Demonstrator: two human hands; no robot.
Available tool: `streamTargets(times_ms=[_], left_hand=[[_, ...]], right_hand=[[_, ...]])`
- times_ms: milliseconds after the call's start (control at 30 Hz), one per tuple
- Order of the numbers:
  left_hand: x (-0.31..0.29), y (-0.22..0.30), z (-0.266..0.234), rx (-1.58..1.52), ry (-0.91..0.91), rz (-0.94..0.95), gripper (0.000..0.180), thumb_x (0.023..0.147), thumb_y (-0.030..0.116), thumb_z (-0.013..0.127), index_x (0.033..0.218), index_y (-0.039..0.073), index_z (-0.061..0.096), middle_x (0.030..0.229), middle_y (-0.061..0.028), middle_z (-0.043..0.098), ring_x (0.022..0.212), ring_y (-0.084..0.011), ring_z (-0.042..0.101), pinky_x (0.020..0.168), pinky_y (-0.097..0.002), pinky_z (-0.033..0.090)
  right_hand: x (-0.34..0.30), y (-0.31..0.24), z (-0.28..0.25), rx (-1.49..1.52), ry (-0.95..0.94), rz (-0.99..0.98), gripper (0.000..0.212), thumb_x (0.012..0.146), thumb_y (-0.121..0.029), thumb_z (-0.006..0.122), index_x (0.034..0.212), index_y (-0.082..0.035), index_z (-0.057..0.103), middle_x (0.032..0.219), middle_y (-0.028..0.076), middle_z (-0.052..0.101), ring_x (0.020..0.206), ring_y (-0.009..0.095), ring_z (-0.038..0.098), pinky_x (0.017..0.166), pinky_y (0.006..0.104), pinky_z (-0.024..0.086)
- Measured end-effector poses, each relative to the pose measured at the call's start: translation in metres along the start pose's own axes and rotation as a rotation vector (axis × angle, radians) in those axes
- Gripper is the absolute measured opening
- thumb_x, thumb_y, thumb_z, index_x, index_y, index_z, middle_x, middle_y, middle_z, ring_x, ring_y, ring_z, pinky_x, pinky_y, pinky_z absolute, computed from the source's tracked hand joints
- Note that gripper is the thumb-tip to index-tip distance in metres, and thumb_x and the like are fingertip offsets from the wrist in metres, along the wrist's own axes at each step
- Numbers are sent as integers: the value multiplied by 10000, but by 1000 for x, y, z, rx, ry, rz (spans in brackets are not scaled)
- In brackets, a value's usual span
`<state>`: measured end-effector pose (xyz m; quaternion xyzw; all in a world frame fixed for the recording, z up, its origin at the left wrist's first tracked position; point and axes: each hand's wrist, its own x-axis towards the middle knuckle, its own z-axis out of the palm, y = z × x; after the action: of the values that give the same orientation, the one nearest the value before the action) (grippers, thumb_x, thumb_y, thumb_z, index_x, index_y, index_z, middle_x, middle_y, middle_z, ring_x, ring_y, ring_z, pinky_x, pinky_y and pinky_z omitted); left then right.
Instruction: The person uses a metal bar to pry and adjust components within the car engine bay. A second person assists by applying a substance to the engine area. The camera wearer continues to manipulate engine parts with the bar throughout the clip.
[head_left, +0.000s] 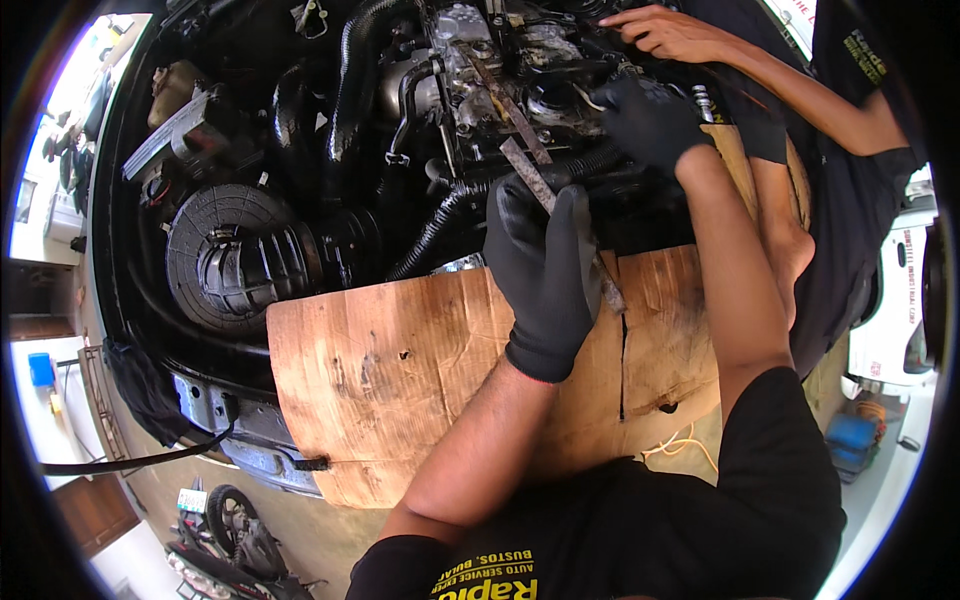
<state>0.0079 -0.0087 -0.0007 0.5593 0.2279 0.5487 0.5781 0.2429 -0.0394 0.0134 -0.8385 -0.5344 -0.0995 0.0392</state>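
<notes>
Leaning over an open engine bay (pixel 330 180), chest against a sheet of brown cardboard (pixel 400 370) spread across the front edge. Left hand (pixel 545 270), in a black glove, closed around a flat, rusty metal bar (pixel 530 180), fingers wrapped over its near end above the cardboard. Far end of the bar angled up onto the top of the engine (pixel 500 70), apparently laid across the bare, oily metal there. Right hand (pixel 650 120), also gloved in black, stretched further in and resting on the engine top near the bar's far end; fingers curled downward, but hard to tell from this angle whether gripping anything or only pressing. Hands well apart, one at each end of the bar.

Another person's bare hand (pixel 670 35) reaching in from the upper right, fingers down on the same part of the engine.

Upper engine already stripped of its cover and exposed, hoses (pixel 440 215) and round black air-filter housing (pixel 235 255) in place at left. Judging by that, dismantling done and work on the exposed surface under way; reassembly all left to do.
</notes>
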Motion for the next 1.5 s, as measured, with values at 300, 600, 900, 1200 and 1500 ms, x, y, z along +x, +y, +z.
streamTargets(times_ms=[300,600,900,1200,1500], left_hand=[[-1,-5,-3,-52,-19,-52,148,1003,70,610,1090,-46,641,978,-85,655,885,-165,623,807,-297,499],[1,-2,-2,-103,-27,-104,116,995,33,600,1088,-29,628,1000,-85,657,903,-139,613,816,-298,500],[-3,-2,-2,-350,-23,-372,101,984,39,610,1075,1,585,956,-39,644,851,-75,565,766,-245,478],[2,2,-4,-260,-47,-259,141,1008,67,579,1065,-47,639,999,-68,653,898,-128,590,821,-287,484],[2,4,-6,-275,-55,-269,185,1007,48,574,1144,-57,639,1017,-71,669,923,-136,595,844,-291,486]], right_hand=[[8,-8,8,-180,-34,62,302,917,-257,595,1170,-119,683,1009,165,747,993,370,712,871,507,550],[14,-6,-7,-114,-122,107,362,921,-270,602,1262,-164,658,1138,186,725,1051,365,706,912,472,548],[-29,6,-14,-9,125,-96,265,872,-207,602,1063,-48,696,943,188,747,909,373,723,812,497,557],[-57,-31,-18,-162,41,4,190,884,-102,605,1038,-72,712,877,157,733,823,335,718,754,462,560],[-60,-31,-8,-263,93,-49,221,864,-96,618,1069,-80,699,826,141,708,795,339,703,707,461,547]])
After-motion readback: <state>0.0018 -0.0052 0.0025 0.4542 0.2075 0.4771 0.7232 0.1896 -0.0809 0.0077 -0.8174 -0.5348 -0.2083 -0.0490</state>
